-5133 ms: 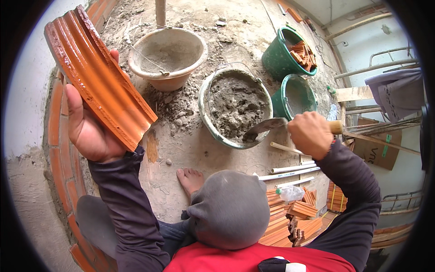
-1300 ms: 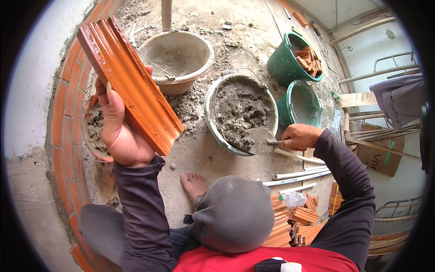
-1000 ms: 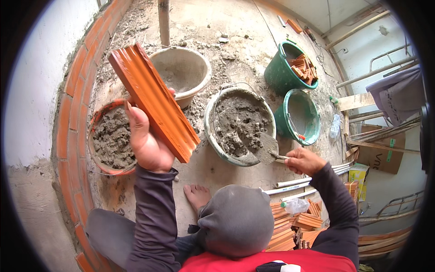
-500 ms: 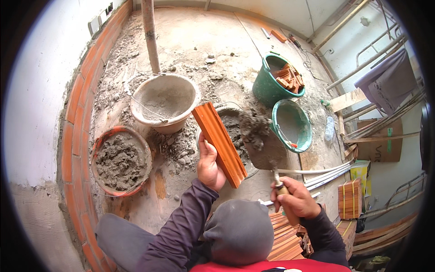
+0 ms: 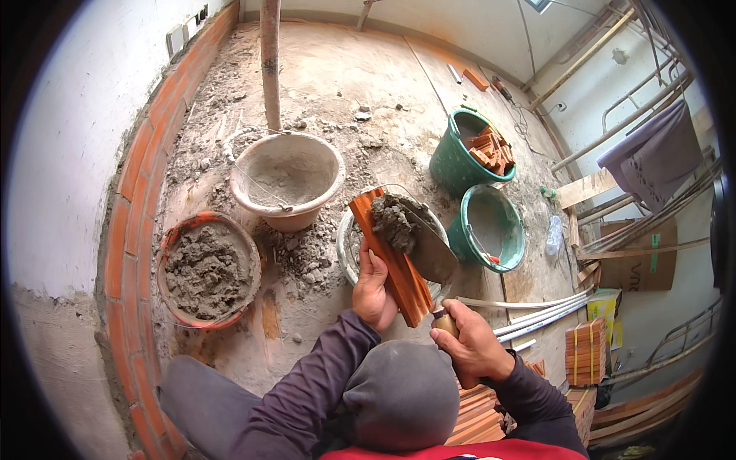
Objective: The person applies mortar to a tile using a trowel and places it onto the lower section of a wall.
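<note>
My left hand (image 5: pixel 375 295) grips a long orange grooved brick (image 5: pixel 406 287) by its left edge, tilted over a whitish bucket (image 5: pixel 349 253). In my right hand (image 5: pixel 471 337) is the wooden handle of a trowel (image 5: pixel 435 259). Its blade lies over the brick's upper part, and a lump of wet grey mortar (image 5: pixel 395 222) sits on the blade and against the brick's grooved face. Most of the bucket's inside is hidden behind brick and trowel. An orange-rimmed tub of mortar (image 5: pixel 205 270) stands to the left.
A pale bucket (image 5: pixel 328 188) stands ahead beside an upright pole (image 5: pixel 271 69). Two green buckets are at the right, one holding brick pieces (image 5: pixel 491 151). A low brick course (image 5: pixel 132 230) follows the left wall. Bricks are stacked (image 5: pixel 479 414) near my right side; white pipes (image 5: pixel 537 316) lie beyond.
The loaded trowel has moved left, from beside the brick onto it, and the mortar now meets the brick. My right hand has come closer to my left. The view has shifted slightly.
</note>
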`<state>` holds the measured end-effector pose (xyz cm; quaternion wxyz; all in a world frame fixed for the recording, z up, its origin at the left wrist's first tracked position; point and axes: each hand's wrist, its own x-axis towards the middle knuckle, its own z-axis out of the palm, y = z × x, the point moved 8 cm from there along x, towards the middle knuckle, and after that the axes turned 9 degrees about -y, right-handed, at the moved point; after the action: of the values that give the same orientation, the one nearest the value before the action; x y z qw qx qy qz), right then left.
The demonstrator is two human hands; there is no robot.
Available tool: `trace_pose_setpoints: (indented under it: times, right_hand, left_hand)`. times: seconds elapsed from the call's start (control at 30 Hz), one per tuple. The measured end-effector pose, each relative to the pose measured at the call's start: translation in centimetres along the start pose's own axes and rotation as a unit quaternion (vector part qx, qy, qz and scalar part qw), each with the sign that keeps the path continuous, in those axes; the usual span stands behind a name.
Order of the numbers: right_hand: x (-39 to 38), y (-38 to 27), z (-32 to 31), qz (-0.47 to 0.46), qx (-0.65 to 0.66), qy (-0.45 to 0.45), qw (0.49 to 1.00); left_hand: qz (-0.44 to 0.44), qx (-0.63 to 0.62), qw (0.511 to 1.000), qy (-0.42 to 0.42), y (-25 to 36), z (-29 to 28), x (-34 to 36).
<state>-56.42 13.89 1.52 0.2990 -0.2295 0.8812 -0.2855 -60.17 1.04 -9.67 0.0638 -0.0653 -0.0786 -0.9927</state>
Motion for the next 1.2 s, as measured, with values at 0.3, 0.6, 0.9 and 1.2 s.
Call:
trace_pose_setpoints:
  times: [0.3, 0.6, 0.9, 1.2]
  right_hand:
    - [0.3, -1.4, -0.2, 0.005, 0.004, 0.018, 1.0]
    - [0.3, -1.7, -0.7, 0.004, -0.019, 0.013, 1.0]
    - [-0.4, -0.8, -0.8, 0.078, 0.139, -0.031, 0.987]
    - [-1.7, 0.7, -3.2, 0.031, 0.28, -0.01, 0.959]
  left_hand:
    - [-0.003, 0.004, 1.0, -0.016, -0.2, -0.1, 0.0]
    - [-0.024, 0.013, 0.999, -0.022, -0.4, -0.9, 0.0]
    - [-0.033, 0.027, 0.999, -0.02, 0.5, -0.5, -0.2]
    - [-0.033, 0.057, 0.997, -0.026, 1.8, 0.7, 0.3]
